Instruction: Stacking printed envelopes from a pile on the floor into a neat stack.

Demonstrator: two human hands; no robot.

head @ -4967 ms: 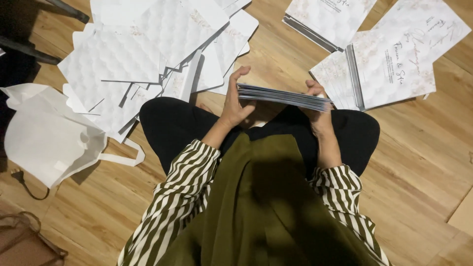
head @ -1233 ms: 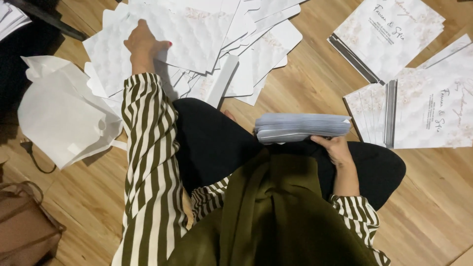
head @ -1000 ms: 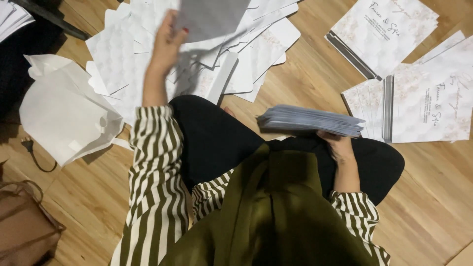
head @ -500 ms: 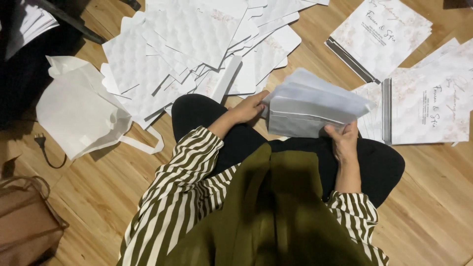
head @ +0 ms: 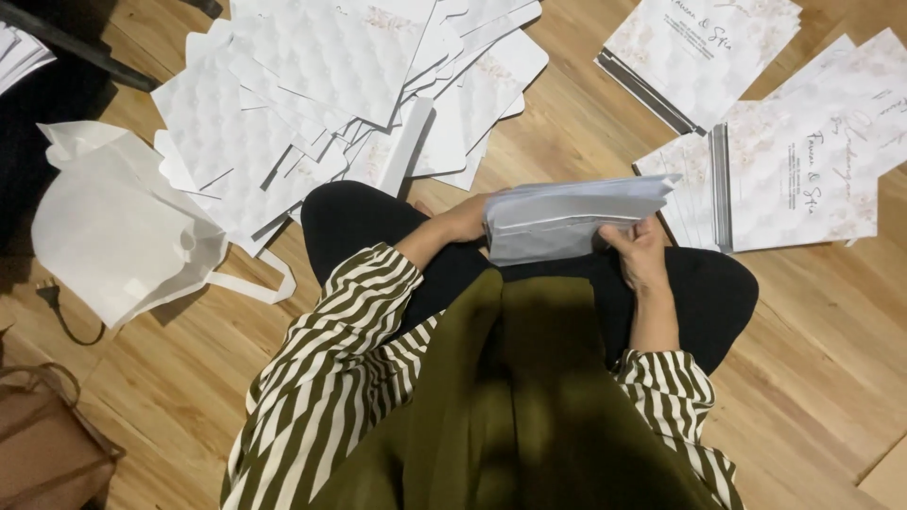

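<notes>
On the wooden floor (head: 831,340), both hands gripped a stack of cards (head: 567,219) over the lap, its length running left-right; left hand (head: 465,219), right hand (head: 639,255), fingers apparently clenched.

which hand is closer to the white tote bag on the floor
Left. The left hand holds the near end of the paper stack, on the side of the white bag; the right hand grips the far end.
</notes>
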